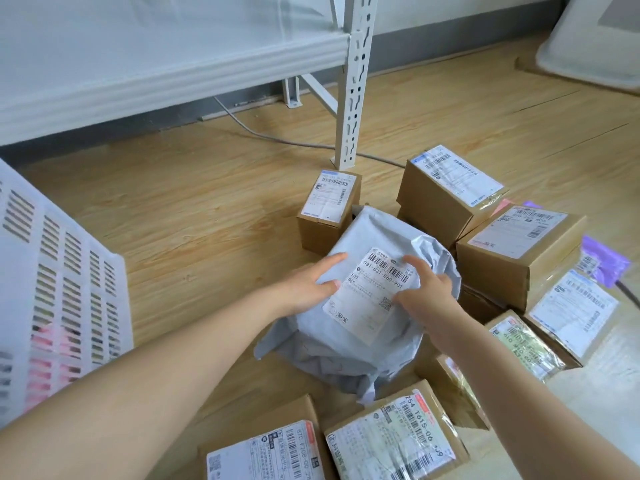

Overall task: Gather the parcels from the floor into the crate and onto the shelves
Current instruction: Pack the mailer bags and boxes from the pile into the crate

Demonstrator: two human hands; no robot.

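Reaching forward with both arms, we have our hands on a grey poly mailer (360,271) lying on the wood floor (194,209) in the middle of the pile. Its long axis runs from near left to far right, and the white label (372,294) on top follows the same slant, its barcode end toward the far side.

Our left hand (308,285) lies flat and open on the mailer's left edge, fingers straight and pointing right, the thumb on the label's corner. Our right hand (427,292) is half curled, fingers spread, pressing on the label's right side where the plastic bunches up. Neither hand is closed around the bag.

Around it we count eight brown cardboard parcels: one small box (327,211) just beyond, three at far right, two nearer on the right, and two in the near row. A purple bag (604,259) shows at the right edge. One white slotted crate (55,292) stands left, and one white shelf unit (353,81) rises beyond.
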